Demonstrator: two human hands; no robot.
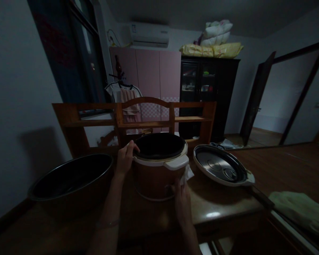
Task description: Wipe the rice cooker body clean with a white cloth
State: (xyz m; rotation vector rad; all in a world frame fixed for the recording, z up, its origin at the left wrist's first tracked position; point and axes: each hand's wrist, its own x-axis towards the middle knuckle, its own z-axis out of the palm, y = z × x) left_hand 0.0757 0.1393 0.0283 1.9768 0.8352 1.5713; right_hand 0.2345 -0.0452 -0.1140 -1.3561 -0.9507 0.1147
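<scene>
A brown rice cooker body (151,179) with a cream rim stands open on the wooden table (223,203). My left hand (126,157) grips the cooker's rim on its left side, fingers curled over the edge. My right hand (181,196) presses a white cloth (187,173) against the cooker's front right wall. The cooker's lid (222,164) lies upside down on the table to the right, its metal inner plate facing up. A large dark inner pot (71,180) sits to the left of the cooker.
A wooden shelf unit (133,118) runs behind the cooker. A pale green cloth (303,209) lies at the right. Farther back are a pink wardrobe (149,79), a dark cabinet (207,95) with bags on top, and an open door (257,99). The room is dim.
</scene>
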